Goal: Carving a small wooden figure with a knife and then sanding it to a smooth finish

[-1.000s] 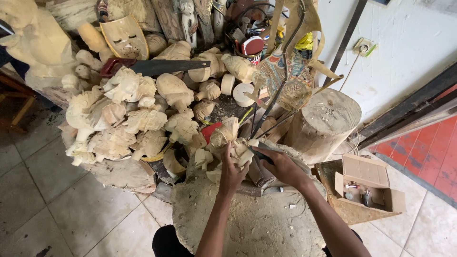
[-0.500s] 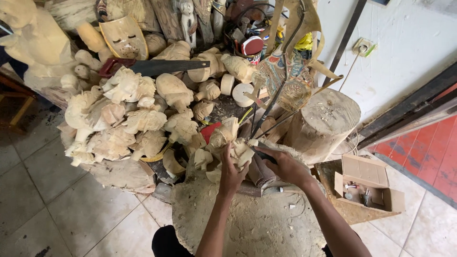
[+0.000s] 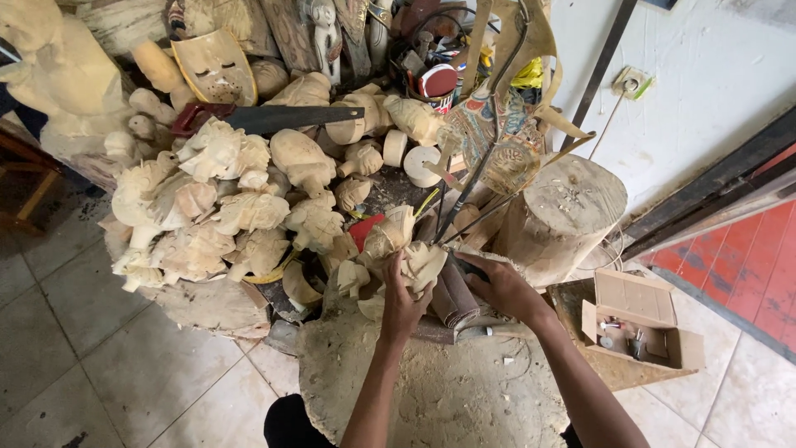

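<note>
My left hand point(image 3: 401, 300) grips a pale carved wooden figure point(image 3: 421, 264) just above a big flat stump point(image 3: 431, 390) covered in wood dust. My right hand point(image 3: 504, 289) reaches beside it, its fingers resting on rolled sandpaper point(image 3: 454, 292) and a dark tool lying at the stump's far edge; whether it grips them is unclear. Another small pale carving point(image 3: 390, 232) stands just beyond my left hand.
A heap of unfinished pale wood carvings point(image 3: 224, 207) fills the left. A handsaw point(image 3: 274, 118) lies on top, a carved mask point(image 3: 215, 68) behind. A log stump point(image 3: 564, 216) stands right, an open cardboard box point(image 3: 634, 319) by it, cans and tools point(image 3: 435, 83) at the back.
Both hands stay at the carving. My left hand has turned the figure slightly; my right hand has shifted a little along the tools.
</note>
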